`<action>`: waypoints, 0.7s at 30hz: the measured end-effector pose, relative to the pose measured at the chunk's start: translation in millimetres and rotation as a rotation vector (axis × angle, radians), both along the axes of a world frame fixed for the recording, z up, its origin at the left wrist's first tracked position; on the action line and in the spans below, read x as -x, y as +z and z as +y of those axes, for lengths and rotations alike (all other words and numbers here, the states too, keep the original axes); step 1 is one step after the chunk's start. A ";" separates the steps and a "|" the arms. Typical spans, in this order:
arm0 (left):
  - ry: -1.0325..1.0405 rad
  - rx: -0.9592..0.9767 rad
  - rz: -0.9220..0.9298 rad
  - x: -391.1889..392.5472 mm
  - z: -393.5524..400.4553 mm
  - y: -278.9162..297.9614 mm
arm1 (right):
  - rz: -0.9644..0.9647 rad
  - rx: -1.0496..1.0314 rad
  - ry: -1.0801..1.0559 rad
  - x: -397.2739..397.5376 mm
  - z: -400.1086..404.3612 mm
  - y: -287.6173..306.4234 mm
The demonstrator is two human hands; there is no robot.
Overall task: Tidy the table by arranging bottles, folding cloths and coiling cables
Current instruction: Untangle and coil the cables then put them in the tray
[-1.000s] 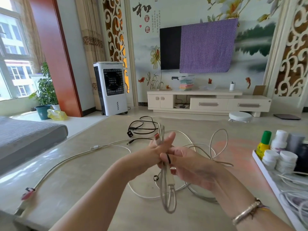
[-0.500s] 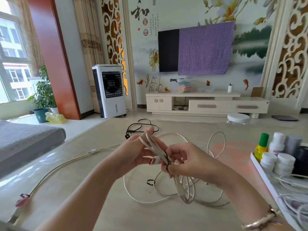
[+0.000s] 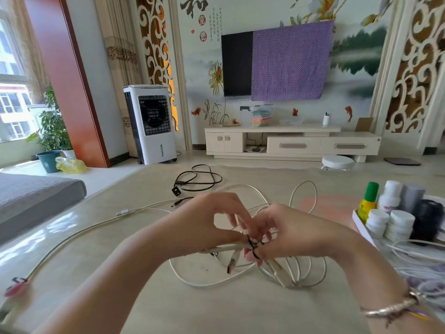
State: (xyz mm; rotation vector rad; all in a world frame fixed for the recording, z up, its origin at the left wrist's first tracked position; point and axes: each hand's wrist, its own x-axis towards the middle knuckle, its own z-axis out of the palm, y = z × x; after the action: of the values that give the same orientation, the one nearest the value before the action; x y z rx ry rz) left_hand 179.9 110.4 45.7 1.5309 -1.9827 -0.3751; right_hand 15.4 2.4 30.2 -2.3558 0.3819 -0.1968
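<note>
Left hand (image 3: 212, 227) and right hand (image 3: 286, 233) meet at frame centre, both above table (image 3: 240, 314)

Both pinch folded white cable bundle (image 3: 272, 263); right fingers work small black tie (image 3: 252, 244) around it

Bundle long axis runs from left thumb toward lower right, loops hanging under right hand

Right hand nearer to tie; left only steadies

Loose white cable (image 3: 96, 225) trails to lower left; black cable (image 3: 197, 179) lies above centre

Both forearms reach in from the bottom of the frame and meet at centre. The left hand (image 3: 207, 222) arches with its fingers (image 3: 232, 219) curled downward, thumb below. The right hand (image 3: 286, 233) faces it, fingertips pinched together, a bracelet on its wrist at lower right.
</note>
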 end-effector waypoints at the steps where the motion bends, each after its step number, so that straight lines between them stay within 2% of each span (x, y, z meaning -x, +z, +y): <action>1: 0.004 0.011 -0.072 2.1 -0.1 1.2 | 0.014 0.007 0.017 -0.2 0.5 -0.3; 5: -0.006 0.085 -0.295 8.2 -2.5 4.9 | 0.029 0.016 0.034 0.3 0.5 -1.2; 8: -0.017 0.116 -0.366 7.6 -0.2 7.6 | 0.030 -0.010 0.073 1.7 1.3 1.1; 15: -0.094 0.062 -0.276 3.1 12.2 12.2 | 0.024 -0.027 0.149 5.8 4.4 8.5; 19: -0.084 -0.051 0.050 7.0 22.7 13.0 | -0.023 -0.067 0.165 12.0 1.5 10.6; 20: -0.065 -0.061 0.034 7.9 23.7 13.0 | -0.022 -0.064 0.164 11.8 1.5 10.0; 21: -0.039 -0.059 -0.065 7.6 23.5 12.3 | -0.020 -0.058 0.158 11.2 1.6 9.3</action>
State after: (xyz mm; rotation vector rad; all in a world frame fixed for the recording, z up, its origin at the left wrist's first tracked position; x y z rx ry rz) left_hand 172.3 133.9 58.0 1.5612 -2.0710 -0.4078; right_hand 4.2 4.0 39.5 -2.3125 0.1880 -0.1318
